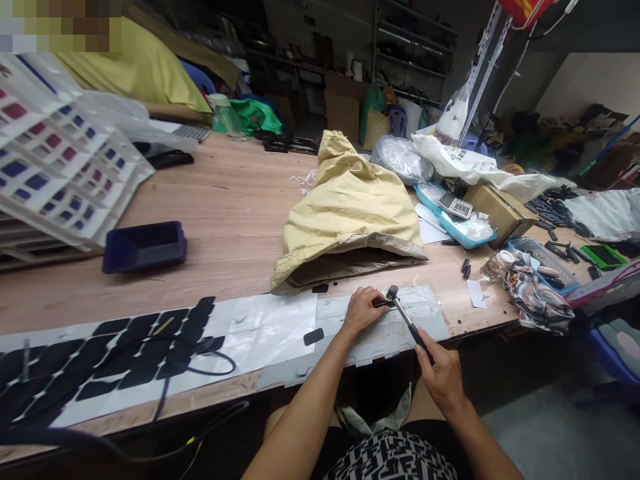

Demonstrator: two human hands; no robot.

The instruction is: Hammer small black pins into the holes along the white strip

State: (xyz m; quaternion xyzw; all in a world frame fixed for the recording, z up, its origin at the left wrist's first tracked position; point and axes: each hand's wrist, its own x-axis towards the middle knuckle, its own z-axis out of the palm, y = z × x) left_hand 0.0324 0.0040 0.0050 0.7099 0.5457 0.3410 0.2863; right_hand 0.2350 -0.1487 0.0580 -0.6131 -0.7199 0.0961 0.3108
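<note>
My right hand (441, 373) is closed round the black handle of a small hammer (406, 319), whose head sits near my left fingertips. My left hand (363, 310) is curled in a pinch on a small dark piece against a long grey metal strip (395, 333) that lies along the front edge of the wooden table (235, 220). A small black pad (313, 336) lies on the strip to the left of that hand.
A yellow sack (347, 207) lies just behind the strip. Several black pads (135, 353) and a black cable cover the strip's left end. A dark blue tray (145, 247), white crates (55, 167), a calculator (456, 205) and boxes stand around.
</note>
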